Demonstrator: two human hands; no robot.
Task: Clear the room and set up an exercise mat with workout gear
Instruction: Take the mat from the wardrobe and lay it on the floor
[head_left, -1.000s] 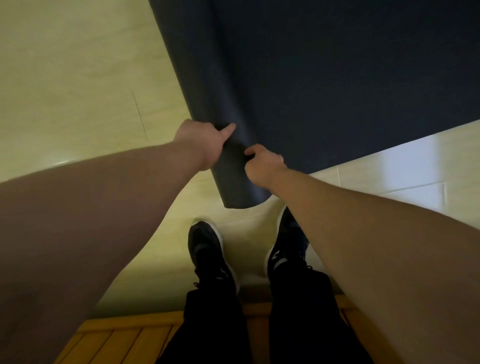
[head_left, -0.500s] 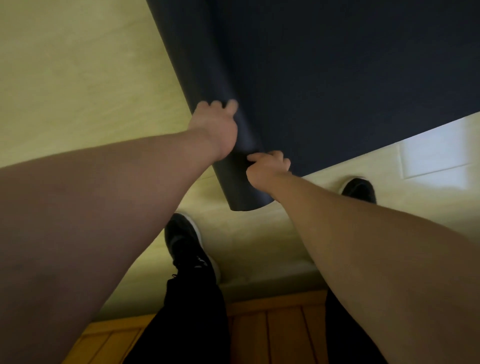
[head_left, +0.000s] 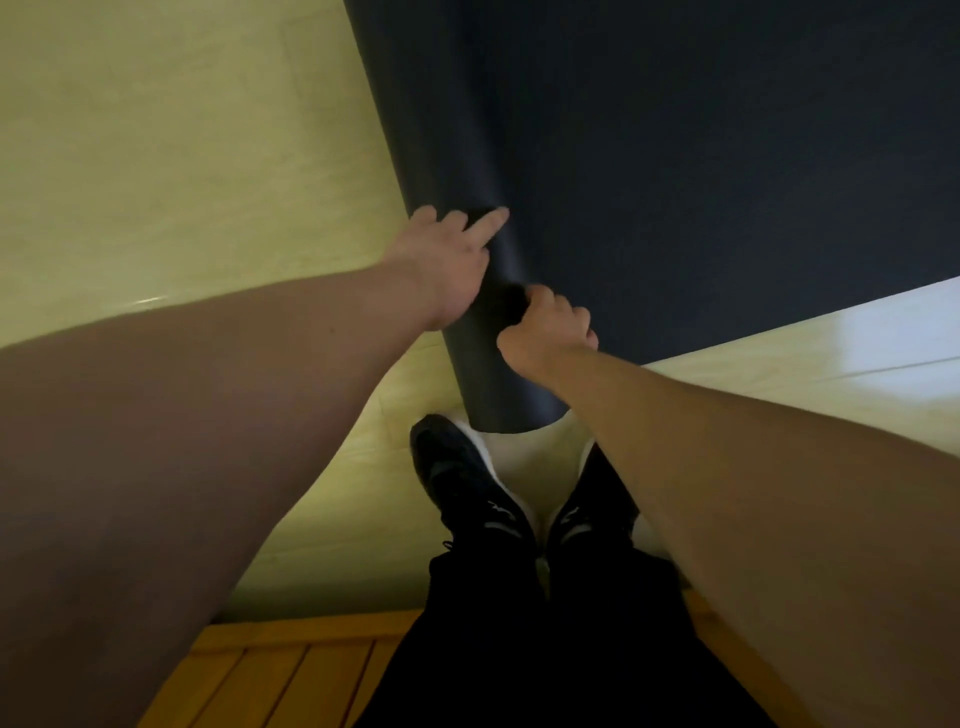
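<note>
The dark mat lies partly unrolled on the floor. The roll has its long axis running from the shoes away leftward. The left grip is pressed flat on the roll, and the right grip is curled round it.

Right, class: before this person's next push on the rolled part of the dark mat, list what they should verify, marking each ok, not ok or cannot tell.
1. Left hand on the roll: ok, fingers laid over it.
2. Right hand grip: ok, fingers curled on the roll.
3. Unrolled mat lies flat: ok where visible.
4. Floor left of the roll is bare: ok within the frame.
5. Shoes clear of the roll's near end: cannot tell, they overlap in this view.
6. Mat's far end is straight: cannot tell, it is out of frame.
</note>
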